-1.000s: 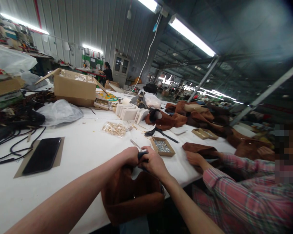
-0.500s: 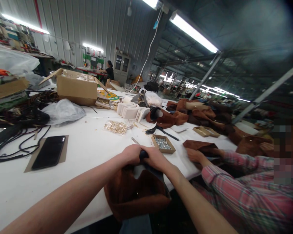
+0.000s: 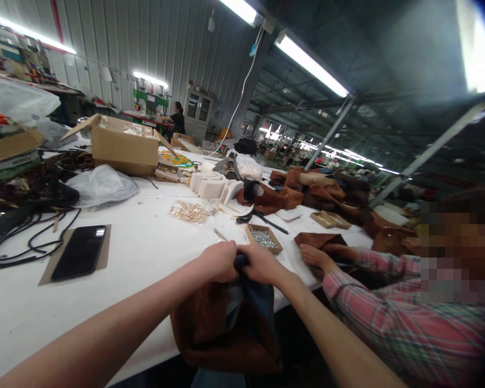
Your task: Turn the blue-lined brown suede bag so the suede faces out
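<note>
A brown suede-like bag point(image 3: 226, 350) with a dark bluish lining hangs over the near table edge. My left hand point(image 3: 219, 261) is closed on its upper edge. Close beside it, my right hand point(image 3: 262, 263) grips the same edge, with a dark rounded bit of the bag point(image 3: 240, 261) showing between the two. The fingertips of both hands are mostly hidden from me. Just beyond my left hand, a thin pointed metal piece point(image 3: 219, 234) shows; I cannot tell whether it is held or lies on the table. A small carton of silvery hardware point(image 3: 262, 237) sits beyond my right hand.
A phone point(image 3: 78, 252) lies on cardboard at left, near black cords. Farther back are a bag of gold-coloured hardware point(image 3: 188, 212), white curved pieces point(image 3: 210, 186) and an open carton point(image 3: 123, 151). At right, a co-worker's hands point(image 3: 313, 255) hold brown material.
The bag's sides have shifted below my hands, and more bluish lining shows. Both hands keep their grip. The whole view has turned slightly right, bringing the co-worker farther into it.
</note>
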Demonstrator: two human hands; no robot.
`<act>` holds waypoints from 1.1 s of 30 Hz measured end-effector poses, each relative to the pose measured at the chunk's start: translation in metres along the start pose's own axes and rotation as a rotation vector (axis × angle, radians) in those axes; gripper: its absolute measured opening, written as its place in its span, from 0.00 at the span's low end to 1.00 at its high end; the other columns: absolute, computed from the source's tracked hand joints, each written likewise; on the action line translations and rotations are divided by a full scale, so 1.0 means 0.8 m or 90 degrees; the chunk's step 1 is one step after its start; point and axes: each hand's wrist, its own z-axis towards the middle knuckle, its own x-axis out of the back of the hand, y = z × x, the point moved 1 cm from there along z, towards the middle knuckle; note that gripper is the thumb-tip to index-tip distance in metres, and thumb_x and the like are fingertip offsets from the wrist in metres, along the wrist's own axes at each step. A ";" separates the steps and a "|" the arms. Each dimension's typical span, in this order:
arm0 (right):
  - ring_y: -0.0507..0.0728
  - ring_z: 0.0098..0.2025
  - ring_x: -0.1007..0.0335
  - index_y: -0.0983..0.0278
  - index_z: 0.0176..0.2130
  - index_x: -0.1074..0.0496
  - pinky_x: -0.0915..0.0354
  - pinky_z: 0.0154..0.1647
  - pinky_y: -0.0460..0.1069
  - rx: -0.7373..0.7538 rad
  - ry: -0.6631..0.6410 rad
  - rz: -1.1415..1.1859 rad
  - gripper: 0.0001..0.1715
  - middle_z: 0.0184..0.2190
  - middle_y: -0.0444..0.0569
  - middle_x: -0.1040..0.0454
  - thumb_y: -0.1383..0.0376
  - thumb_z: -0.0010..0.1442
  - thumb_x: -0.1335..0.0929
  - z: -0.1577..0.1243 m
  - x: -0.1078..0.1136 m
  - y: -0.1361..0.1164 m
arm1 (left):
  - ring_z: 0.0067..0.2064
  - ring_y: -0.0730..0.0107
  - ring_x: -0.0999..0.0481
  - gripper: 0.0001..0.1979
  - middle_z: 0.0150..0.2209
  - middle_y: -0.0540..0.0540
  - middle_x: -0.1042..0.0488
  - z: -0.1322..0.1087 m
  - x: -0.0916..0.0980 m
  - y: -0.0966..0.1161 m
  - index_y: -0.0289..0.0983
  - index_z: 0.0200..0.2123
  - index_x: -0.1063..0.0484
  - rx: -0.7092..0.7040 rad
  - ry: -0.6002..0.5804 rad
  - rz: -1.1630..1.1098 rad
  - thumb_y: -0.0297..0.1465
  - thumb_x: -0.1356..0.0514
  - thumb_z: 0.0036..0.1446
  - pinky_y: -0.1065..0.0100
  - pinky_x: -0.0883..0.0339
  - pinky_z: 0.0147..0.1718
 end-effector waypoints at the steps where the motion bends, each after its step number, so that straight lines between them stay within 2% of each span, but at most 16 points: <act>1: 0.63 0.46 0.19 0.58 0.46 0.20 0.34 0.44 0.51 -0.005 0.022 0.003 0.21 0.42 0.49 0.14 0.72 0.51 0.28 -0.009 0.002 -0.002 | 0.50 0.43 0.16 0.32 0.51 0.36 0.16 -0.009 0.006 -0.004 0.36 0.55 0.22 -0.011 -0.023 -0.056 0.44 0.25 0.50 0.55 0.23 0.47; 3: 0.61 0.43 0.20 0.58 0.44 0.22 0.36 0.42 0.50 -0.008 0.070 0.022 0.16 0.39 0.46 0.15 0.71 0.55 0.28 -0.028 0.005 -0.006 | 0.49 0.46 0.17 0.41 0.51 0.39 0.16 -0.028 0.016 -0.020 0.38 0.57 0.23 -0.021 -0.082 -0.181 0.59 0.27 0.50 0.57 0.24 0.46; 5: 0.59 0.42 0.20 0.58 0.43 0.24 0.35 0.42 0.50 0.002 0.120 0.047 0.13 0.38 0.45 0.16 0.71 0.58 0.29 -0.048 0.005 -0.010 | 0.52 0.46 0.18 0.42 0.53 0.39 0.16 -0.050 0.020 -0.038 0.38 0.56 0.21 -0.016 -0.137 -0.295 0.66 0.32 0.53 0.57 0.25 0.49; 8: 0.58 0.45 0.19 0.57 0.47 0.23 0.31 0.46 0.51 0.040 0.190 0.062 0.19 0.42 0.45 0.16 0.75 0.60 0.32 -0.073 0.003 -0.017 | 0.57 0.45 0.19 0.36 0.55 0.42 0.16 -0.088 0.011 -0.050 0.39 0.56 0.20 -0.055 -0.233 -0.439 0.60 0.30 0.56 0.56 0.27 0.56; 10: 0.58 0.50 0.19 0.55 0.55 0.22 0.28 0.50 0.51 0.085 0.215 0.049 0.30 0.50 0.46 0.16 0.79 0.60 0.35 -0.085 0.002 -0.021 | 0.60 0.46 0.21 0.39 0.59 0.45 0.17 -0.113 -0.004 -0.044 0.42 0.63 0.24 -0.109 -0.251 -0.503 0.48 0.23 0.51 0.56 0.27 0.59; 12: 0.58 0.54 0.19 0.53 0.60 0.23 0.26 0.53 0.51 0.124 0.218 0.016 0.38 0.55 0.47 0.18 0.82 0.59 0.36 -0.095 0.006 -0.025 | 0.61 0.47 0.21 0.41 0.61 0.46 0.19 -0.134 -0.024 -0.031 0.45 0.68 0.29 -0.130 -0.162 -0.490 0.36 0.24 0.50 0.57 0.28 0.61; 14: 0.58 0.56 0.20 0.54 0.59 0.23 0.25 0.54 0.51 0.148 0.208 -0.033 0.39 0.56 0.48 0.19 0.83 0.58 0.38 -0.104 0.014 -0.030 | 0.59 0.48 0.19 0.32 0.58 0.44 0.17 -0.150 -0.046 -0.018 0.45 0.66 0.28 -0.104 -0.035 -0.410 0.31 0.32 0.58 0.57 0.27 0.59; 15: 0.58 0.55 0.20 0.55 0.58 0.23 0.24 0.54 0.51 0.157 0.205 -0.057 0.38 0.56 0.49 0.18 0.83 0.58 0.38 -0.109 0.019 -0.033 | 0.56 0.49 0.18 0.27 0.56 0.42 0.16 -0.155 -0.056 -0.013 0.45 0.64 0.26 -0.091 0.005 -0.363 0.30 0.37 0.62 0.58 0.25 0.56; 18: 0.60 0.57 0.19 0.59 0.57 0.23 0.21 0.55 0.53 0.194 0.220 -0.109 0.34 0.56 0.52 0.18 0.81 0.59 0.38 -0.125 0.037 -0.045 | 0.47 0.53 0.14 0.19 0.47 0.42 0.14 -0.167 -0.078 -0.006 0.44 0.58 0.25 -0.082 0.044 -0.257 0.28 0.43 0.66 0.63 0.24 0.44; 21: 0.62 0.57 0.18 0.62 0.58 0.24 0.19 0.56 0.57 0.240 0.290 -0.147 0.27 0.55 0.56 0.17 0.76 0.64 0.36 -0.146 0.049 -0.056 | 0.42 0.58 0.13 0.18 0.44 0.46 0.13 -0.180 -0.077 -0.008 0.46 0.57 0.26 -0.124 0.117 -0.187 0.27 0.41 0.66 0.68 0.24 0.36; 24: 0.62 0.58 0.18 0.63 0.59 0.23 0.19 0.58 0.58 0.258 0.408 -0.166 0.25 0.54 0.57 0.16 0.75 0.67 0.35 -0.170 0.054 -0.066 | 0.38 0.64 0.13 0.18 0.43 0.48 0.13 -0.198 -0.057 -0.015 0.44 0.60 0.29 -0.240 0.276 -0.095 0.26 0.42 0.70 0.70 0.22 0.34; 26: 0.61 0.58 0.17 0.62 0.59 0.23 0.18 0.57 0.57 0.254 0.486 -0.157 0.26 0.53 0.57 0.15 0.77 0.67 0.35 -0.182 0.054 -0.075 | 0.42 0.65 0.12 0.19 0.47 0.44 0.13 -0.213 -0.039 -0.021 0.40 0.63 0.29 -0.309 0.397 -0.018 0.26 0.43 0.72 0.71 0.18 0.39; 28: 0.61 0.57 0.17 0.61 0.59 0.23 0.16 0.54 0.56 0.240 0.546 -0.142 0.26 0.53 0.56 0.15 0.78 0.67 0.34 -0.190 0.050 -0.086 | 0.52 0.64 0.12 0.19 0.54 0.41 0.14 -0.228 -0.023 -0.030 0.36 0.64 0.28 -0.335 0.473 0.054 0.27 0.41 0.73 0.70 0.17 0.50; 30: 0.63 0.56 0.16 0.60 0.60 0.23 0.15 0.52 0.57 0.226 0.589 -0.123 0.26 0.53 0.55 0.15 0.76 0.67 0.33 -0.191 0.043 -0.098 | 0.60 0.64 0.16 0.20 0.60 0.40 0.16 -0.244 -0.013 -0.041 0.34 0.66 0.28 -0.364 0.498 0.130 0.27 0.43 0.74 0.69 0.22 0.62; 33: 0.64 0.57 0.16 0.59 0.62 0.24 0.14 0.52 0.58 0.225 0.627 -0.082 0.27 0.54 0.55 0.15 0.76 0.68 0.33 -0.182 0.029 -0.114 | 0.64 0.67 0.19 0.21 0.61 0.43 0.17 -0.270 -0.010 -0.059 0.34 0.67 0.27 -0.423 0.520 0.235 0.28 0.47 0.77 0.70 0.31 0.70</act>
